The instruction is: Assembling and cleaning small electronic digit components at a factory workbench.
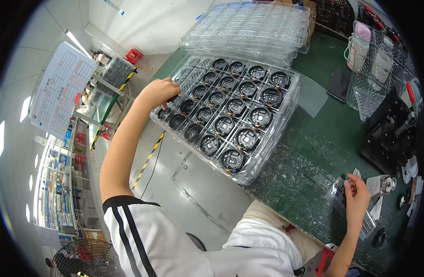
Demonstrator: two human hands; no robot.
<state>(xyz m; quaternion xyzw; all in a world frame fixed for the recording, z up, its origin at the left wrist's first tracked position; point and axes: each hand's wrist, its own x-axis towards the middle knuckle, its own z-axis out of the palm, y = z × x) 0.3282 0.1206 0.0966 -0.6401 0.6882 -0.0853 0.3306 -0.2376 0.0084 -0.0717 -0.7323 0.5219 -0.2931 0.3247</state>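
A clear plastic tray (262, 159) lies on the workbench, its pockets filled with several round black parts (235, 106) with pale pads inside. At its left edge my left hand (159, 92) is closed on a round black part, of which only a dark edge shows under the fingers. Empty pockets lie in the tray's far left corner, beyond that hand. At the right of the bench my right hand (357, 196) has thumb and fingers pinched together; what they hold, if anything, is too small to name. Beside it lies a perforated metal plate (367, 225) next to a clear plastic piece (336, 191).
Stacked clear trays (249, 32) stand behind the filled one. To the right are a phone (339, 84), a wire basket (383, 64) with a cup (359, 46), and a black fixture (390, 129) with a red handle. A small glass jar (386, 184) stands near my right hand.
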